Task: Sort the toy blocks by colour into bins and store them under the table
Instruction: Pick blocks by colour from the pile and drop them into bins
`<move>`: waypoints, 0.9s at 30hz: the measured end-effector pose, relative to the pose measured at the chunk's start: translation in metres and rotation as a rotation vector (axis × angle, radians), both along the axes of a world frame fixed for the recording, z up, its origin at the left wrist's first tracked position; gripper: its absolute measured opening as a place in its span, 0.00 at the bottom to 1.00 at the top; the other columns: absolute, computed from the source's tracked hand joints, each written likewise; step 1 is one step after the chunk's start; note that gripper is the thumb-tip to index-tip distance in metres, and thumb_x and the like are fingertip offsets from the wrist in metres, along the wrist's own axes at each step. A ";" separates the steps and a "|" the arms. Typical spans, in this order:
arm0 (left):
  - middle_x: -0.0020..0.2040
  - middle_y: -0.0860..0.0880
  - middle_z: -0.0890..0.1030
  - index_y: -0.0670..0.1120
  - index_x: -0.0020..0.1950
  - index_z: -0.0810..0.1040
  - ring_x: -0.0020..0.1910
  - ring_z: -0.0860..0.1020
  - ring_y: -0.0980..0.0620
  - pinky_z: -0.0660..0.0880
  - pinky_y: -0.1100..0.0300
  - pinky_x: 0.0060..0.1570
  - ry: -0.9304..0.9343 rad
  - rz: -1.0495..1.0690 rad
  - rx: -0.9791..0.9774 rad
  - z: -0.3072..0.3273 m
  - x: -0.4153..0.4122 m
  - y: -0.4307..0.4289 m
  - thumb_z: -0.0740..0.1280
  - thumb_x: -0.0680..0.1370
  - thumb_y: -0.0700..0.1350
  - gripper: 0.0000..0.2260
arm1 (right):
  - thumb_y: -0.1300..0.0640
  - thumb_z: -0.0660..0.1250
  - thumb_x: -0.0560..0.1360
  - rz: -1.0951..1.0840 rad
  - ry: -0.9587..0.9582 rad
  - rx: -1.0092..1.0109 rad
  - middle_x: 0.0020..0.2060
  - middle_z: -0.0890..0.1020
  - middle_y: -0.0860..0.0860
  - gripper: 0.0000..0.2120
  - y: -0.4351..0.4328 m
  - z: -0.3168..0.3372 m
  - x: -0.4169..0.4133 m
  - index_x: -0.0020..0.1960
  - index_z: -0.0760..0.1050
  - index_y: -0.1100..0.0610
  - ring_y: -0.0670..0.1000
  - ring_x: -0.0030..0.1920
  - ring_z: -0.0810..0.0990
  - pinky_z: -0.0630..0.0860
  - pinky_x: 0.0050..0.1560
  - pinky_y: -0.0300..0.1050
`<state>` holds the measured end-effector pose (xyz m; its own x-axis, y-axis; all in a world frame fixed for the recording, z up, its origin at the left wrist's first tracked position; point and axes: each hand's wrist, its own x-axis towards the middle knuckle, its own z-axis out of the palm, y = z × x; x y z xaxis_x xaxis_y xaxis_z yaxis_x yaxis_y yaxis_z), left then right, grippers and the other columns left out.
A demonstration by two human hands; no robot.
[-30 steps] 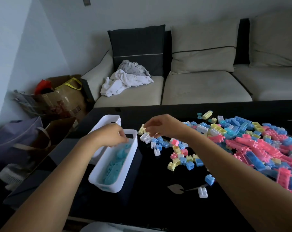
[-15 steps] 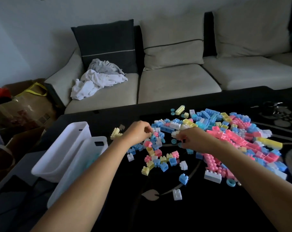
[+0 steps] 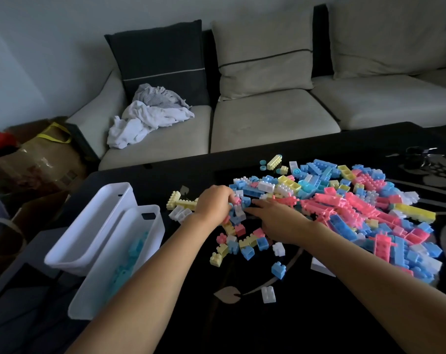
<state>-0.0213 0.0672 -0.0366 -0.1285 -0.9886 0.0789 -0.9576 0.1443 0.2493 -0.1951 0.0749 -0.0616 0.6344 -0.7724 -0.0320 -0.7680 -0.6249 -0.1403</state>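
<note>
A big heap of pink, blue, yellow and white toy blocks (image 3: pixel 344 208) covers the right of the black table (image 3: pixel 319 323). My left hand (image 3: pixel 214 204) is at the heap's left edge, fingers curled down on a small cluster of blue, white and pink blocks. Just right of it, my right hand (image 3: pixel 275 222) lies flat on the blocks with its fingers stretched left. Two white bins stand side by side at the table's left end. The near bin (image 3: pixel 101 290) holds light blue blocks (image 3: pixel 129 259). The far bin (image 3: pixel 89 226) looks empty.
Loose blocks lie in front of my hands, among them a blue one (image 3: pixel 278 270) and a white one (image 3: pixel 268 294). A beige sofa (image 3: pixel 267 118) with crumpled clothes (image 3: pixel 150 116) runs behind the table. Cardboard boxes and bags (image 3: pixel 37 159) crowd the floor at left.
My left hand left the blue-block bin and came to the heap's left edge. My right hand went from pinching in the heap to lying flat beside it. The view swung right.
</note>
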 end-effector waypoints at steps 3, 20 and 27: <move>0.51 0.48 0.81 0.46 0.54 0.79 0.46 0.80 0.51 0.77 0.55 0.46 0.015 0.016 -0.064 -0.001 0.002 0.006 0.65 0.77 0.38 0.08 | 0.64 0.60 0.76 0.031 0.156 -0.045 0.71 0.65 0.52 0.28 0.001 -0.008 0.007 0.75 0.58 0.53 0.55 0.68 0.69 0.72 0.63 0.52; 0.57 0.47 0.78 0.43 0.52 0.80 0.39 0.74 0.58 0.68 0.71 0.39 0.269 -0.013 -0.048 0.023 0.006 0.054 0.63 0.78 0.37 0.08 | 0.65 0.59 0.77 -0.042 0.262 -0.083 0.48 0.81 0.51 0.12 0.017 -0.001 0.001 0.53 0.79 0.57 0.50 0.47 0.81 0.78 0.47 0.40; 0.51 0.54 0.77 0.45 0.53 0.80 0.37 0.73 0.62 0.67 0.75 0.33 0.275 0.056 -0.064 0.037 0.042 0.070 0.64 0.78 0.38 0.08 | 0.65 0.62 0.76 -0.182 -0.111 0.005 0.47 0.81 0.50 0.09 0.006 0.028 0.001 0.51 0.79 0.56 0.46 0.45 0.79 0.77 0.46 0.37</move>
